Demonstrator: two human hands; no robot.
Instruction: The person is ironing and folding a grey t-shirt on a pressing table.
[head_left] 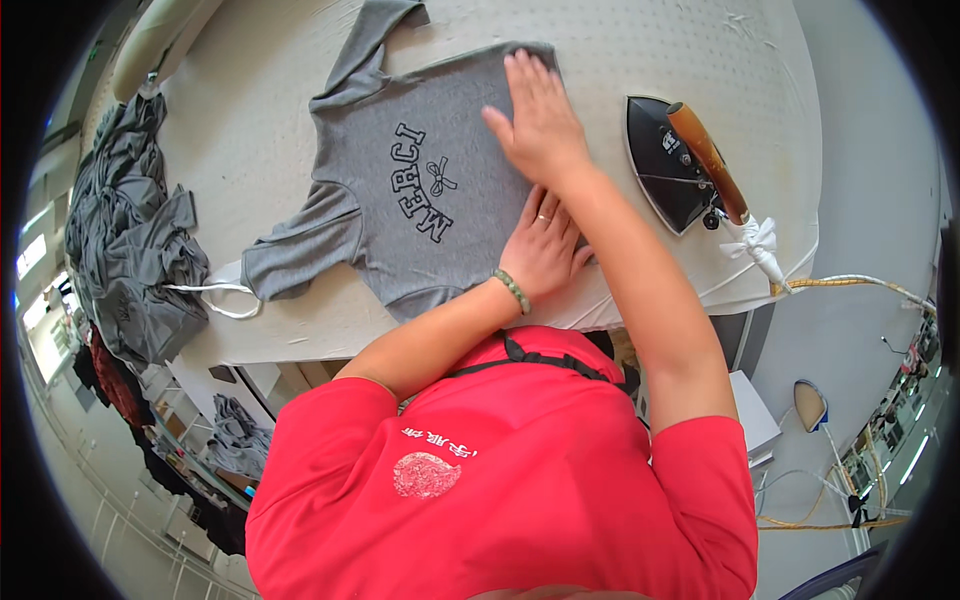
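A: Starting with the right hand (540,115), how is it placed?

B: It lies palm down, fingers extended and thumb spread, over the far hem corner of a heather-grey short-sleeved T-shirt (375,190); it is pressing flat, not grasping

A: And the left hand (543,245)?

B: Palm down near the shirt's near hem corner, beneath the right forearm (630,270), with a green bead bracelet (512,290) at its wrist. Whether cloth is pinched under it cannot be told

A: Where is the shirt, and how would it handle?

B: It is spread on a white-covered pressing table (230,110), hem toward the hands, sleeves to the left, black arched lettering and a bow on its front. It looks light, soft and limp, not fragile, likely to wrinkle if dragged; the two hem corners or the shoulder seams seem the best holds

A: What lies farther out?

B: Right of the shirt, a black electric iron (665,170) with a wooden handle; at the table's left edge, a heap of grey garments (125,230)
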